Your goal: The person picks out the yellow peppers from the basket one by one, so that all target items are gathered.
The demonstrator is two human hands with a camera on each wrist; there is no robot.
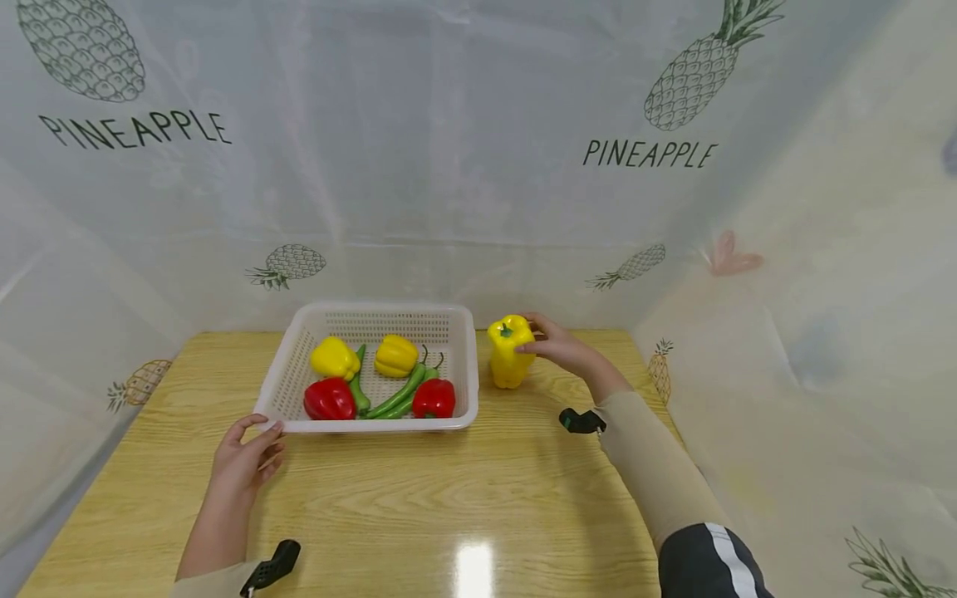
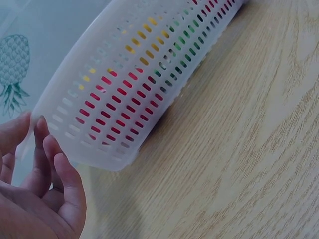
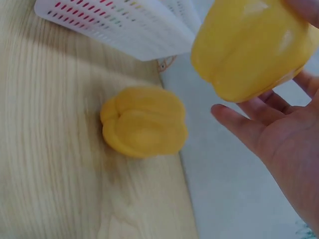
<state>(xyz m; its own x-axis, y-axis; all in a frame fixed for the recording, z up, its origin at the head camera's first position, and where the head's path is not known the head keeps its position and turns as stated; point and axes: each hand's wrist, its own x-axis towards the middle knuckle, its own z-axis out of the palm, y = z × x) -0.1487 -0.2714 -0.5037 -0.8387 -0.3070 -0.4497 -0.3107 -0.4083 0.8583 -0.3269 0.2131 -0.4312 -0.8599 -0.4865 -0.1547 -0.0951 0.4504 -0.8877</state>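
My right hand [image 1: 557, 345] grips a yellow bell pepper [image 1: 510, 332] beside the basket's right end, its green stem end facing up. Below it a second yellow bell pepper [image 3: 144, 122] lies on the table, mostly covered by the held one in the head view. In the right wrist view a gap shows between the two peppers. My left hand [image 1: 247, 457] pinches the rim of a white plastic basket [image 1: 374, 426] at its front left corner, thumb and fingers on either side. Inside are two yellow bell peppers [image 1: 334, 359], two red bell peppers [image 1: 330, 399] and several long green peppers [image 1: 399, 394].
The basket stands toward the back of a wood-grain table [image 1: 389, 498]. Behind the table hangs a pale sheet [image 1: 449, 166] printed with pineapples, which also runs along both sides. A black wrist device [image 1: 581, 421] sticks out from the right sleeve, another [image 1: 272, 567] from the left.
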